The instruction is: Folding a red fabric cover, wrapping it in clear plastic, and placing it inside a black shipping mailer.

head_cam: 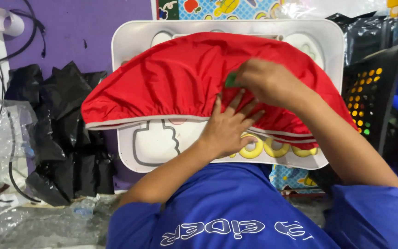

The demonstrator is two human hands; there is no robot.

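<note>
A person in a blue shirt [236, 212] works over a white plastic tray [134, 41] that is largely covered by a red fabric cover [176, 78] with a gathered, elastic-looking hem and pale grey edging. The cover lies stretched across the tray's upper and middle part, its hem running from the left side down toward the right, while the tray's near edge — with a grey outlined shape and yellow rings [272, 147] printed on it — stays bare.

The left hand [229, 127] lies flat, fingers spread, pressing on the red fabric just above the hem, its heel over the bare white plastic. The right hand [263, 80] rests on the cover just above the left, fingers curled and pinched on a small green piece [230, 80] held against the cloth; what that piece is cannot be told.

To the left, crumpled black plastic bags [61, 124] sit on a purple surface [79, 27] beside loose black cables [10, 50] and clear plastic wrap [5, 138]. To the right stands a black perforated crate [369, 101] — orange and yellow showing through its holes. A colourful patterned mat [222, 9] shows beyond the tray's far edge.
</note>
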